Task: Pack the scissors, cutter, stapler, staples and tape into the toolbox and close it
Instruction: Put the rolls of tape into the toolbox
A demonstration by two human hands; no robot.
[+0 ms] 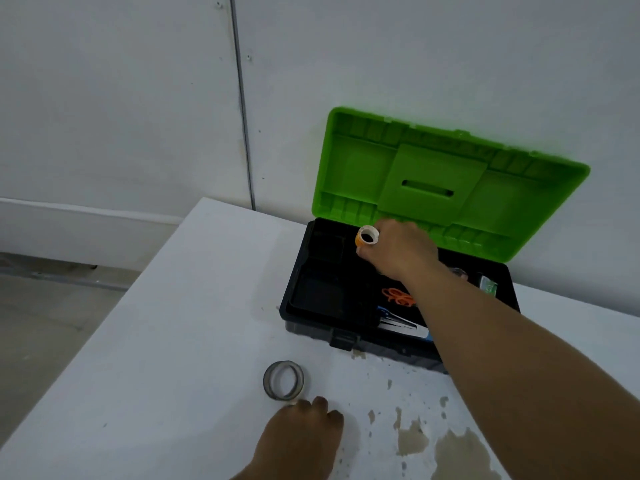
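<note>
A black toolbox (294, 292) with its green lid (446, 181) raised stands on the white table. My right hand (398, 247) reaches over its rear left part, shut on a small orange-and-white tape roll (367, 235). Inside lie orange-handled scissors (398, 296), a blue-and-silver tool (403, 322) near the front wall, and a small green box (488, 284) at the right. A clear tape roll (284, 380) stands on the table in front of the box. My left hand (304, 431) rests just below that roll, fingers curled, touching its lower edge.
The table's left edge (114, 310) drops off to the floor. Brown chipped patches (446, 441) mark the tabletop at front right. A white wall stands close behind the toolbox lid. The toolbox latch (343, 337) hangs at the front.
</note>
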